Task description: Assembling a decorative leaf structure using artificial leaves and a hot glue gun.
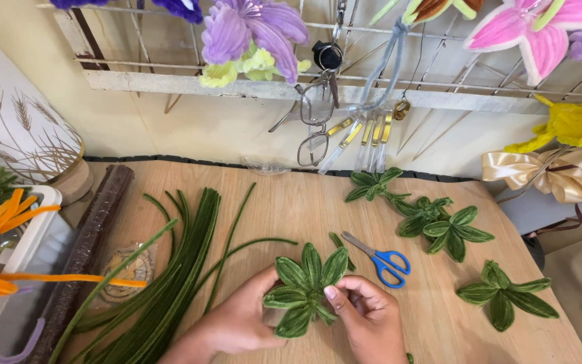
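From the head view I see a fuzzy green leaf cluster (306, 288) of bent pipe cleaners, ribbed and pointed, low over the wooden surface (439, 317). My left hand (237, 323) cups it from the left; my right hand (370, 317) curls in, each grip pinched closed on the cluster. Just right of the cluster lie blue-handled scissors (382, 257); farther right, finished leaf sprigs (504, 296). Left of it, straight green pipe cleaners (176, 269) fan out.

A fuzzy green leaf cluster (306, 288) — five-odd looped leaves (pipe-cleaner) — held fanned just above the tabletop.
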